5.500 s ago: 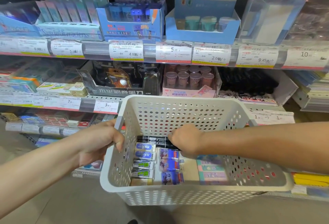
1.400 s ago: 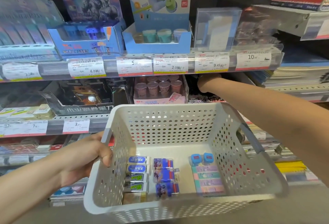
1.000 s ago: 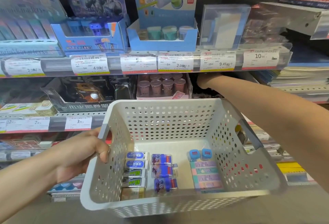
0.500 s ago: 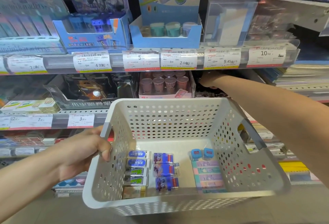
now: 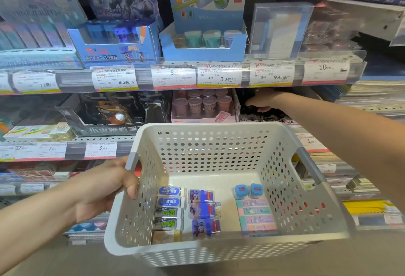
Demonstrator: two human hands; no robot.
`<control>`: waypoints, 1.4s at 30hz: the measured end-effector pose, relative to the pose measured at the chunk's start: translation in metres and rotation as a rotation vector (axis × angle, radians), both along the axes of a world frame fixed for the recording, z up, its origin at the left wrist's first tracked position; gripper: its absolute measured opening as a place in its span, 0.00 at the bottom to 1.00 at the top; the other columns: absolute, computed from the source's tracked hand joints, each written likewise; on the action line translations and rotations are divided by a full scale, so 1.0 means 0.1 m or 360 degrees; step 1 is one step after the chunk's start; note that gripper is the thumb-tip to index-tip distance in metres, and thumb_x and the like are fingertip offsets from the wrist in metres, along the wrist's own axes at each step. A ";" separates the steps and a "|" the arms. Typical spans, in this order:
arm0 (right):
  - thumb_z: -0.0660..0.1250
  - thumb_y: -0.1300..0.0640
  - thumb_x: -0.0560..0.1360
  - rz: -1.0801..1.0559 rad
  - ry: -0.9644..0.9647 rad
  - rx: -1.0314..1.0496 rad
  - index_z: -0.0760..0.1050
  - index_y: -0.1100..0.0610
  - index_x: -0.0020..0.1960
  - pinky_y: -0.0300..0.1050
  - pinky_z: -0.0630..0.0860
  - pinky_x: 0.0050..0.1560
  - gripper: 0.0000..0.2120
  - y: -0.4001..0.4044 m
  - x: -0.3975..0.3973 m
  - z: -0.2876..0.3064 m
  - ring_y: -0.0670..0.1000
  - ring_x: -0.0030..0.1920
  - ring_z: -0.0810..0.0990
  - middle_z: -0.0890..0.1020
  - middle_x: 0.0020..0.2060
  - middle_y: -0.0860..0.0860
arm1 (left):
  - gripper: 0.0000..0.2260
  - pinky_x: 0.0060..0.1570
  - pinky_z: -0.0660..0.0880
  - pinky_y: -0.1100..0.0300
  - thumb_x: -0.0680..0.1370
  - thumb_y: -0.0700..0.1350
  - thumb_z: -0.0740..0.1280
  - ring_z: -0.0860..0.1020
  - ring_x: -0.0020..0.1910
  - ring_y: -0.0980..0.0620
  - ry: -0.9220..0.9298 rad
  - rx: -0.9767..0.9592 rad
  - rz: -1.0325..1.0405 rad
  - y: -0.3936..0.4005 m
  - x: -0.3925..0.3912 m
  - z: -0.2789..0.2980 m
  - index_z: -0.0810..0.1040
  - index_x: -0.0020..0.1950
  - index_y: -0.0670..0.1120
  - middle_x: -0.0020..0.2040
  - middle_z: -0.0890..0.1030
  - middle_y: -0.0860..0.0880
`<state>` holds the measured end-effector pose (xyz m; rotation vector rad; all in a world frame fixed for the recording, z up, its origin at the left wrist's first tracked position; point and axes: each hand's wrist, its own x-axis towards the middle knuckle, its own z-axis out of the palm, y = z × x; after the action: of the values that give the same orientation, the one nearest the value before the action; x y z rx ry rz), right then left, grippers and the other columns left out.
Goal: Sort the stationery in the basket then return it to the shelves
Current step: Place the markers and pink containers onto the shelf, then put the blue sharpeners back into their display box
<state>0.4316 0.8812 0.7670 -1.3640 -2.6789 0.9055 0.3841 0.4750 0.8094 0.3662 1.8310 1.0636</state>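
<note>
We see white perforated plastic basket [image 5: 219,159], tilted toward us. On its floor: blue and green boxed erasers [image 5: 169,207] along left wall, purple packets [image 5: 202,212] mid-floor, pastel erasers [image 5: 256,216] toward right wall, two small blue sharpeners [image 5: 248,190] just behind them.

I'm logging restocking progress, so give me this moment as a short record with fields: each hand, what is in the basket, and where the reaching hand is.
left hand: grips the basket's left handle, holding up the white perforated basket
right hand: reaches into the middle shelf's dark compartment, right of the pink cup display box; fingers extended, nothing visibly held
basket left column: boxed erasers, blue and green labels
basket middle column: purple-blue sharpeners
basket right: two small blue cubes above pastel erasers
</note>
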 end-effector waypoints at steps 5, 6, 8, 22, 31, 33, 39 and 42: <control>0.58 0.44 0.79 0.0036 -0.0092 0.0215 0.65 0.59 0.67 0.40 0.74 0.31 0.24 -0.03 0.07 0.01 0.50 0.31 0.76 0.75 0.51 0.55 | 0.28 0.35 0.77 0.54 0.53 0.31 0.61 0.77 0.32 0.42 0.0012 -0.0026 0.0014 -0.03 -0.01 -0.03 0.79 0.52 0.43 0.36 0.78 0.35; 0.57 0.43 0.79 0.0067 -0.0117 0.0294 0.64 0.58 0.69 0.41 0.75 0.31 0.25 -0.03 0.09 0.01 0.51 0.32 0.77 0.76 0.52 0.55 | 0.28 0.36 0.77 0.54 0.53 0.31 0.61 0.77 0.33 0.41 0.0015 -0.0031 0.0013 -0.03 -0.01 -0.04 0.79 0.52 0.43 0.37 0.79 0.35; 0.54 0.42 0.80 0.0179 -0.0165 0.0530 0.64 0.57 0.71 0.46 0.78 0.44 0.26 -0.02 0.11 0.02 0.56 0.46 0.80 0.76 0.58 0.57 | 0.28 0.34 0.78 0.54 0.53 0.31 0.60 0.78 0.33 0.41 -0.0002 -0.0018 0.0018 -0.03 0.00 -0.03 0.79 0.52 0.42 0.38 0.79 0.34; 0.62 0.54 0.77 0.0813 0.0516 0.0931 0.64 0.52 0.34 0.45 0.62 0.39 0.14 -0.84 0.87 0.30 0.52 0.37 0.69 0.69 0.33 0.48 | 0.28 0.35 0.77 0.56 0.53 0.31 0.60 0.78 0.29 0.43 0.0014 0.0006 0.0030 -0.11 0.01 0.03 0.78 0.52 0.42 0.35 0.80 0.36; 0.64 0.50 0.72 0.1726 -0.0299 0.1053 0.63 0.49 0.30 0.41 0.63 0.31 0.15 -1.67 0.79 0.42 0.44 0.29 0.67 0.69 0.27 0.44 | 0.27 0.28 0.77 0.56 0.55 0.32 0.59 0.81 0.30 0.43 0.0034 0.0004 -0.0016 -0.20 0.02 0.19 0.78 0.52 0.45 0.36 0.83 0.38; 0.67 0.50 0.72 0.1822 -0.0562 0.0931 0.69 0.50 0.34 0.40 0.65 0.32 0.11 -1.79 0.66 0.37 0.45 0.30 0.68 0.70 0.29 0.43 | 0.27 0.24 0.76 0.58 0.55 0.31 0.58 0.81 0.27 0.44 0.0023 0.0020 -0.0023 -0.21 0.03 0.25 0.79 0.51 0.45 0.34 0.82 0.39; 0.74 0.49 0.67 0.1974 -0.1118 0.1036 0.73 0.54 0.35 0.38 0.64 0.30 0.13 -2.06 0.42 0.21 0.47 0.31 0.69 0.72 0.30 0.46 | 0.20 0.23 0.76 0.59 0.58 0.32 0.64 0.78 0.24 0.44 0.0017 0.0036 -0.0061 -0.29 0.07 0.43 0.78 0.49 0.40 0.30 0.80 0.39; 0.74 0.47 0.67 0.2010 -0.1220 0.1115 0.69 0.51 0.34 0.37 0.64 0.31 0.15 -2.12 0.36 0.23 0.48 0.34 0.70 0.70 0.30 0.45 | 0.20 0.20 0.74 0.60 0.59 0.30 0.62 0.78 0.22 0.45 -0.0030 0.0091 0.0018 -0.32 0.08 0.51 0.77 0.49 0.40 0.29 0.80 0.40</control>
<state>0.4675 0.6688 0.7905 0.3413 -3.6715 -0.8687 0.3923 0.4430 0.8608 0.3787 1.7909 1.1256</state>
